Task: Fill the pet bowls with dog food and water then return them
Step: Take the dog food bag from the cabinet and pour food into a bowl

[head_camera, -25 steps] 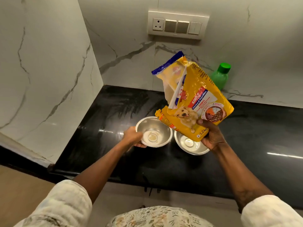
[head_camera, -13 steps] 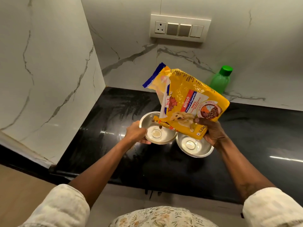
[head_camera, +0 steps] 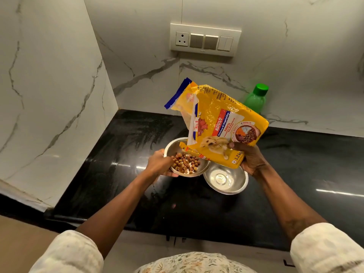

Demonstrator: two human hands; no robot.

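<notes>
Two steel pet bowls are at the black counter (head_camera: 122, 174). My left hand (head_camera: 159, 164) grips the left bowl (head_camera: 173, 146) by its near-left rim. Brown kibble (head_camera: 186, 163) lies in that bowl. My right hand (head_camera: 249, 158) holds the yellow dog food bag (head_camera: 216, 123) by its lower corner, tilted over the left bowl with its lower left corner just above the kibble. The right bowl (head_camera: 225, 180) stands beside the left one with no food in it, partly under the bag.
A green bottle (head_camera: 256, 99) with a green cap stands against the marble back wall, behind the bag. A switch and socket panel (head_camera: 204, 39) is on the wall above. A marble side wall (head_camera: 49, 95) closes the counter's left end.
Kibble now fills the bottom of the left bowl, which held none before. The bag has tipped further over that bowl. Both hands keep their grips.
</notes>
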